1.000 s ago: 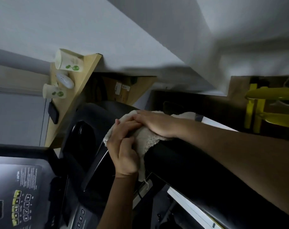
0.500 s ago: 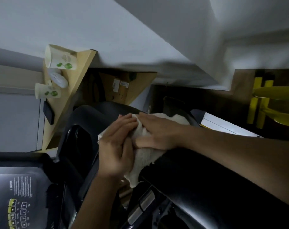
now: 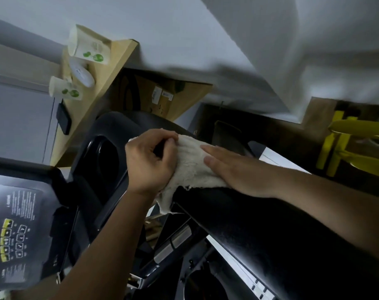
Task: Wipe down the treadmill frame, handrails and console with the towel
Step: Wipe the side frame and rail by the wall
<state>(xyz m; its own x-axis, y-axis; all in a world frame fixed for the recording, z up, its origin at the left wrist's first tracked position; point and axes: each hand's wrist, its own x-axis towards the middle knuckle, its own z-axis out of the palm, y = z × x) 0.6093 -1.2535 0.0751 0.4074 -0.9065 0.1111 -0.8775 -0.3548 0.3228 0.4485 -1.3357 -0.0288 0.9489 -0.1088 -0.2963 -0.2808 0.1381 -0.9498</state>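
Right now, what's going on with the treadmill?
A person is wiping the treadmill. The left hand grips the bunched end of the white towel, while the right hand lies flat on it, pressing it onto the black handrail. The console at lower left is not being touched.

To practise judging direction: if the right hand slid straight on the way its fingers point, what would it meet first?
Probably the left hand, which grips the towel just ahead of the flat right hand; depth is hard to judge.
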